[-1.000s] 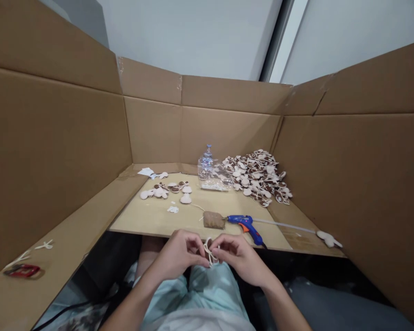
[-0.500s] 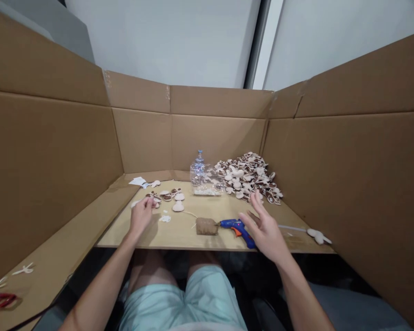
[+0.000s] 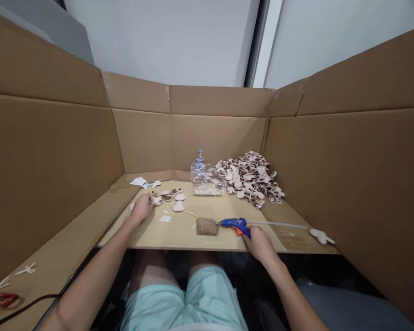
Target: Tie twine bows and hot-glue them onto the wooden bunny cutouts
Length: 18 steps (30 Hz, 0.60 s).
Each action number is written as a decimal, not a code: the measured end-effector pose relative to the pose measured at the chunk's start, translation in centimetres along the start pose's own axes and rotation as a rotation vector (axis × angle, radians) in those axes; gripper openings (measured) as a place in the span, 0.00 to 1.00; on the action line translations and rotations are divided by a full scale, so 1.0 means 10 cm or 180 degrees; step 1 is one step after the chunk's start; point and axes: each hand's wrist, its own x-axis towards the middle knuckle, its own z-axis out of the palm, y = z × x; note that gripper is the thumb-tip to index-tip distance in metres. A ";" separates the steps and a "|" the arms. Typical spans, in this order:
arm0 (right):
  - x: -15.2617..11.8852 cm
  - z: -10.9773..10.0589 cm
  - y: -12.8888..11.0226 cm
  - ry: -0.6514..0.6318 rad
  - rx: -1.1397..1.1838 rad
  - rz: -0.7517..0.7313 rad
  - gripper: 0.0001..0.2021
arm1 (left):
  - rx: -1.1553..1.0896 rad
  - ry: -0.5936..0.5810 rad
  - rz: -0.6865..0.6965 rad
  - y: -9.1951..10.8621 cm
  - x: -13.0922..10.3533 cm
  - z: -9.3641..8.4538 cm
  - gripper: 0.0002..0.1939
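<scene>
My right hand (image 3: pixel 261 242) is wrapped round the handle of a blue hot glue gun (image 3: pixel 233 223) with an orange trigger. A long clear glue stick (image 3: pixel 279 224) runs out of its back to the right. The gun's nozzle rests at the edge of a brown twine-wrapped roll (image 3: pixel 207 226). At the left, my left hand (image 3: pixel 143 207) has its fingers pinched together beside a white felt piece (image 3: pixel 157 201); what exactly they grip is hidden. Brown and white felt pieces (image 3: pixel 168 196) and a white rounded piece (image 3: pixel 178 207) lie just beyond.
A large heap of brown and white felt pieces (image 3: pixel 250 177) stands back right, beside a clear plastic bag (image 3: pixel 209 186) and bottle (image 3: pixel 199 163). Small white scraps (image 3: pixel 165 219) lie mid-board. A white felt piece (image 3: pixel 321 236) lies far right. Cardboard walls (image 3: pixel 214 138) enclose the board.
My right hand, open above the glue gun before, has come down and closed round its handle. The left hand has shifted slightly left, and more of the white felt piece shows.
</scene>
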 end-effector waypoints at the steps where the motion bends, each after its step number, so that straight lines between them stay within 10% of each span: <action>1: 0.01 0.01 0.00 0.0045 0.0006 -0.0027 0.09 | -0.0106 0.0080 -0.0009 0.02 -0.03 -0.01 0.11; 13: -0.09 -0.15 -0.16 0.0577 0.0396 -0.0372 0.18 | -0.2436 0.0624 -0.0407 0.51 -0.95 0.25 0.19; 18: -0.16 -0.19 -0.22 0.0712 0.0527 -0.0558 0.23 | -0.3298 0.0312 -0.0709 0.81 -1.34 0.35 0.17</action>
